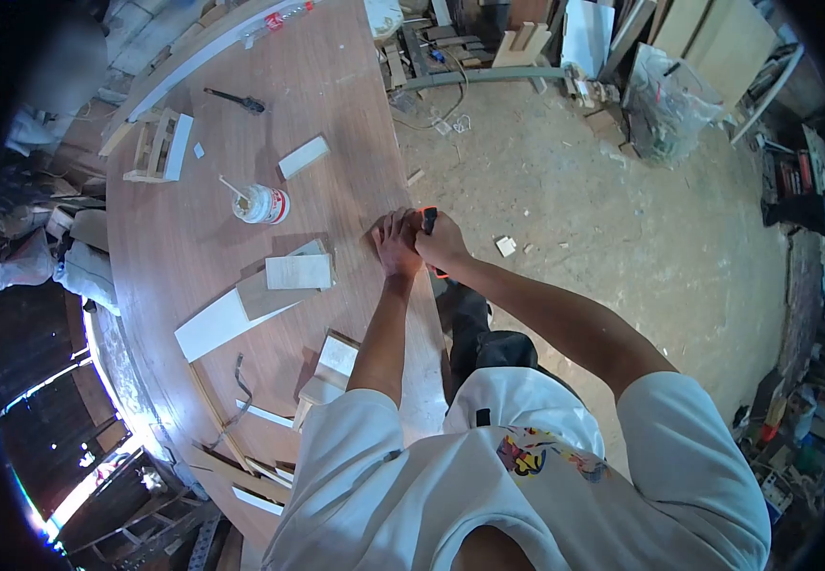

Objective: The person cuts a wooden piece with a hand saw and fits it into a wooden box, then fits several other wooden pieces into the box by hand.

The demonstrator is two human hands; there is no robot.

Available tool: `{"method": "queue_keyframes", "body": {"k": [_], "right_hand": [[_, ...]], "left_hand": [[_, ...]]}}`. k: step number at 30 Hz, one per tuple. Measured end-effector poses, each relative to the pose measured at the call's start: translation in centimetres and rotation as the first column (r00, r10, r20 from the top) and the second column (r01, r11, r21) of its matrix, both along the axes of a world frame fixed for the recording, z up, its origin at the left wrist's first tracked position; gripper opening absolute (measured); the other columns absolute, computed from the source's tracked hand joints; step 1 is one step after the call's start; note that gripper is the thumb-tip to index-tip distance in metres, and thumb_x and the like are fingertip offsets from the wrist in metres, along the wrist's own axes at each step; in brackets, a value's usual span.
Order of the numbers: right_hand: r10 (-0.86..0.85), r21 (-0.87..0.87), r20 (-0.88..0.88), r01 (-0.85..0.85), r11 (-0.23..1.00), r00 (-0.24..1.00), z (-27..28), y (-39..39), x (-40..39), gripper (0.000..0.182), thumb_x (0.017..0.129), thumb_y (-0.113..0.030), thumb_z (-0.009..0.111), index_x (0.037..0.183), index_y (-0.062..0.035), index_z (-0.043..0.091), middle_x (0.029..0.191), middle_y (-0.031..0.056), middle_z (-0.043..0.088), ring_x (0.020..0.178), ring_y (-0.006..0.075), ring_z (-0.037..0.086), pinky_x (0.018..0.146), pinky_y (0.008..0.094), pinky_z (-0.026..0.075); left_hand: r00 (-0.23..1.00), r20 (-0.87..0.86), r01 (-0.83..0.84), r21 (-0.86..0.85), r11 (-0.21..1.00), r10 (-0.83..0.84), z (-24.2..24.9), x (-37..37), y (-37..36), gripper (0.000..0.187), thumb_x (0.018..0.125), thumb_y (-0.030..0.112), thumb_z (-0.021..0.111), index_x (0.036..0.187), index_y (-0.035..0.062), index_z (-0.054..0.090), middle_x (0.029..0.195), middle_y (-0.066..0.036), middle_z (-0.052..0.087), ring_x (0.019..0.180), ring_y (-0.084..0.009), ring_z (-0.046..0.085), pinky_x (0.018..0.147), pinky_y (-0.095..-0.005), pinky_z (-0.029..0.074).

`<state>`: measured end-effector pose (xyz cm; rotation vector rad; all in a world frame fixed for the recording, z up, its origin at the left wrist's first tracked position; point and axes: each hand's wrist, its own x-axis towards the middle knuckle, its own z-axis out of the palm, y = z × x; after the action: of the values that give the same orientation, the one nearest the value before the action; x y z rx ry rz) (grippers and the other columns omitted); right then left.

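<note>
My left hand lies at the right edge of the wooden tabletop, its fingers pressed down close together; what is under them is hidden. Touching it, my right hand is wrapped round an orange and black tool, whose lower part shows beneath the hand. To the left on the table are a white block on a larger angled board, and an open white jar with a stick in it. A small white-faced block lies above the hands.
A black-handled tool and a small wooden frame are farther up the table. More wood pieces lie near my left forearm. On the floor at the right are scraps, with a plastic bag and stacked boards behind.
</note>
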<state>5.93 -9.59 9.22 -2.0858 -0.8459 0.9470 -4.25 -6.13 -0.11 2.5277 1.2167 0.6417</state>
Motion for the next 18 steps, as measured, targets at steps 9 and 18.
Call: {"method": "queue_keyframes", "body": {"k": [9, 18], "right_hand": [[-0.081, -0.166, -0.487, -0.001, 0.986, 0.870, 11.5, -1.2, 1.7, 0.006, 0.081, -0.005, 0.044, 0.075, -0.0036, 0.046, 0.055, 0.0057, 0.046, 0.043, 0.0143, 0.047, 0.037, 0.0321, 0.040], [-0.027, -0.159, -0.559, -0.075, 0.984, 0.829, 13.3, -2.2, 3.1, 0.004, 0.077, -0.003, 0.048, 0.079, -0.0010, 0.046, 0.061, 0.0076, 0.049, 0.042, 0.0175, 0.049, 0.035, 0.0331, 0.041]], "left_hand": [[0.999, -0.021, -0.030, 0.036, 0.999, 0.031, 0.8, 0.0, -0.1, 0.040, 0.073, 0.020, 0.058, 0.111, 0.0112, 0.057, 0.122, -0.003, 0.053, 0.117, -0.0214, 0.045, 0.095, -0.0415, 0.029], [0.999, -0.036, -0.044, -0.075, 0.996, 0.041, 1.0, 0.2, 0.0, 0.043, 0.072, 0.018, 0.058, 0.115, 0.0121, 0.056, 0.122, -0.001, 0.052, 0.121, -0.0198, 0.043, 0.097, -0.0411, 0.027]]}}
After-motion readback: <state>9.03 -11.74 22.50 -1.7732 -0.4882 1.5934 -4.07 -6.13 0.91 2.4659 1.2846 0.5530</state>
